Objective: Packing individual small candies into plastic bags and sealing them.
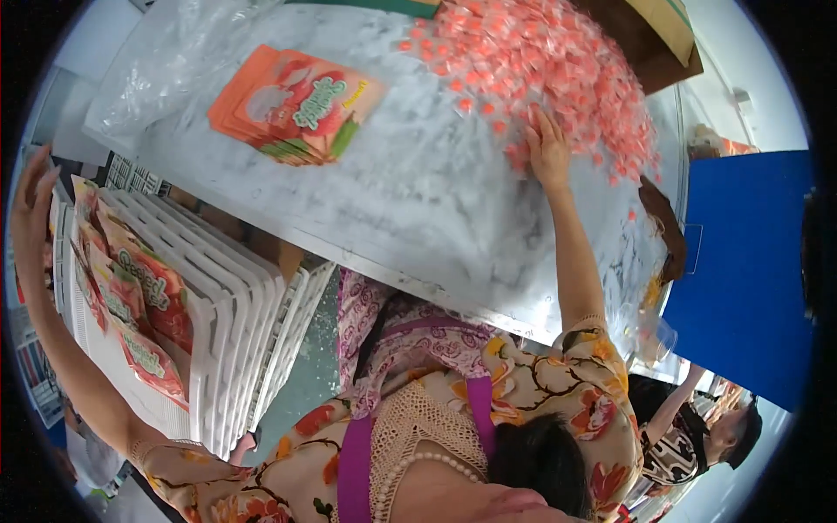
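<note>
My right hand is stretched over the table, with its fingers extended at the near edge of a heap of small red wrapped candies. Nothing shows gripped in it. My left hand is out at the far left with its fingers apart, beside the outer rim of a stack of white plastic baskets. Several red printed pouches lie in the top basket, close to that hand. On the table, a fanned stack of flat red pouches lies left of the candy heap.
The marbled tabletop has its metal-edged front side close to my body. Clear plastic film lies at the back left, and a cardboard box stands behind the candies. A blue panel is on the right; another person works beyond.
</note>
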